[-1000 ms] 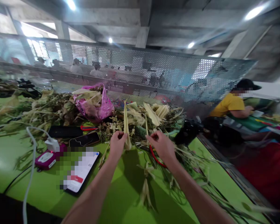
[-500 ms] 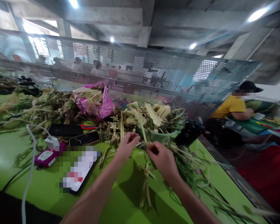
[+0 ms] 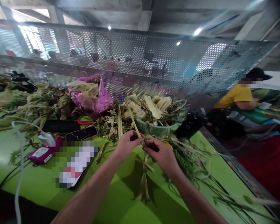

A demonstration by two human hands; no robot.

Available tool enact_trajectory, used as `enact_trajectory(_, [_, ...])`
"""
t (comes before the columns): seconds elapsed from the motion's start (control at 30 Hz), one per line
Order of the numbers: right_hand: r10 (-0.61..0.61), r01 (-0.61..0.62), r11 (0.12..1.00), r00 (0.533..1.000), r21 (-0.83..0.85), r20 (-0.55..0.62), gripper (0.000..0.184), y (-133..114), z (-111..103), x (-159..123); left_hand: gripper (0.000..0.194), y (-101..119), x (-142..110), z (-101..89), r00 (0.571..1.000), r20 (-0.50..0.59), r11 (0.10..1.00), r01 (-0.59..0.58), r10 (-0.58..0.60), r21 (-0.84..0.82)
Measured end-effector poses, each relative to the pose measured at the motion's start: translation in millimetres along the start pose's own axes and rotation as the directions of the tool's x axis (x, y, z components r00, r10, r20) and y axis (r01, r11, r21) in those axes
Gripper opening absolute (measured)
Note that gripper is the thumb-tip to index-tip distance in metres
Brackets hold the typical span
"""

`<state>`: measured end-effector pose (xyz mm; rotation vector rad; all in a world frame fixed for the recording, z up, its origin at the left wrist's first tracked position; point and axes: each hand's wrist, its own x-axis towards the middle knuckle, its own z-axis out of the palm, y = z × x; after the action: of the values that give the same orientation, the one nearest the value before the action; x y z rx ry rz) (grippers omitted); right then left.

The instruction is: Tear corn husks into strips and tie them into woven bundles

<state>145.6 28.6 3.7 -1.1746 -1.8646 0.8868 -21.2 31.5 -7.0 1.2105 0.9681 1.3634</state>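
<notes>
My left hand (image 3: 127,143) and my right hand (image 3: 160,153) meet above the green table (image 3: 37,183), fingers pinched together on a thin pale leaf strip (image 3: 132,119) that slants up and to the left. A second strip (image 3: 119,123) stands just left of my left hand. Below my hands a small bundle of dried leaf pieces (image 3: 144,180) lies on the table. A heap of dried leaves and husks (image 3: 151,110) sits right behind my hands.
Phones (image 3: 81,133) and a pink device (image 3: 40,154) with a white cable (image 3: 18,174) lie at left. A pink plastic bag (image 3: 93,96) holds husks. A perforated metal screen (image 3: 140,59) backs the table. A person in a yellow shirt (image 3: 235,98) works at right.
My hands have come together from apart. The left hand let go of the broad upright strip and both now pinch one thin strip between them. The view tilted slightly down.
</notes>
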Motion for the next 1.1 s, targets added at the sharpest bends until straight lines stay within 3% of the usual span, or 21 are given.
enact_trajectory(0.2, [0.145, -0.153, 0.947, 0.988, 0.283, 0.048, 0.028, -2, 0, 2, 0.03, 7, 0, 0.7, 0.997, 0.032, 0.989, 0.077, -0.073, -0.126])
enact_trajectory(0.33, [0.127, -0.121, 0.959, 0.992, 0.258, -0.006, 0.023, -4, 4, -1, 0.028, 4, -5, 8.5, 0.998, 0.034, 0.994, 0.059, -0.056, -0.096])
enact_trajectory(0.5, [0.027, -0.02, 0.991, 0.998, 0.129, -0.058, 0.011, -7, 10, -7, 0.041, -5, -8, 17.6, 0.995, 0.083, 0.994, 0.067, -0.06, -0.082])
enact_trajectory(0.67, [0.091, -0.069, 0.953, 0.994, 0.296, -0.062, 0.015, -11, 10, -7, 0.043, 0, -5, 13.0, 0.993, 0.091, 0.982, 0.084, -0.07, -0.166])
enact_trajectory(0.83, [0.184, -0.15, 0.869, 0.983, 0.472, -0.027, 0.022, -12, 9, -5, 0.042, 3, -1, 9.4, 0.998, 0.011, 0.977, 0.064, -0.063, -0.202])
enact_trajectory(1.1, [0.223, -0.205, 0.843, 0.974, 0.498, 0.022, 0.029, -9, 13, -5, 0.026, -1, -2, 10.1, 0.996, -0.084, 0.978, 0.024, -0.042, -0.207])
